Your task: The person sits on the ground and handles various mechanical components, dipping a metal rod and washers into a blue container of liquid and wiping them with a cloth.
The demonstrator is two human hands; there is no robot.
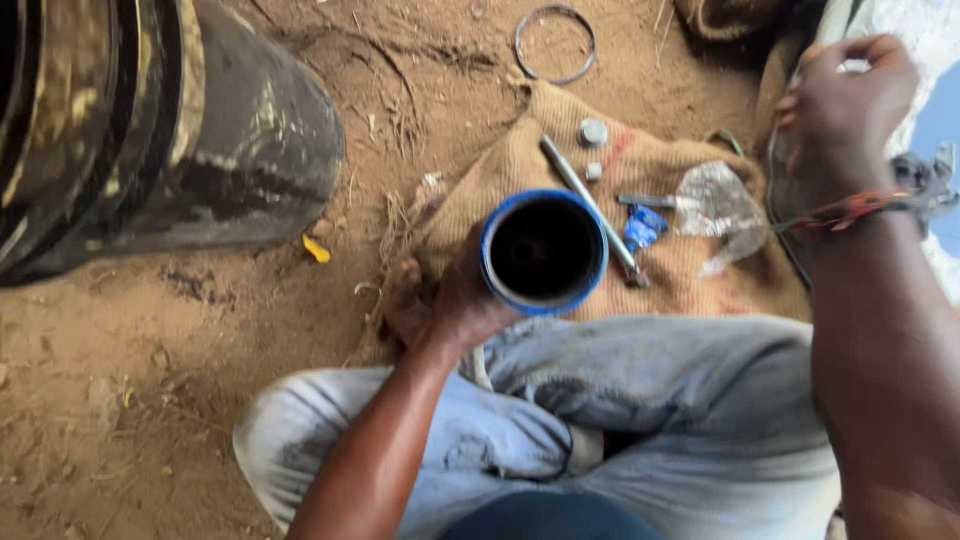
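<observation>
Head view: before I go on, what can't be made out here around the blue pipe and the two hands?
- Blue pipe: seen end-on; its length is hidden behind its own rim and the left hand.
- Pipe bore: dark, contents cannot be told.
- Right hand: closed and raised at the right edge; what it grips is blurred.
- Small parts on the sacking: too small to identify.
- Dark tyre-like object: cut off by the top-left edge.

The blue pipe point(544, 250) shows only its open end; its length runs down out of sight behind the left hand point(462, 300), whose fingers are hidden by it. The right hand point(845, 100) is blurred, and what it grips cannot be told. The big dark tyre point(150, 120) at far left is cut by the picture's edge. The small parts on the sackcloth point(560, 130) are too small to identify.
</observation>
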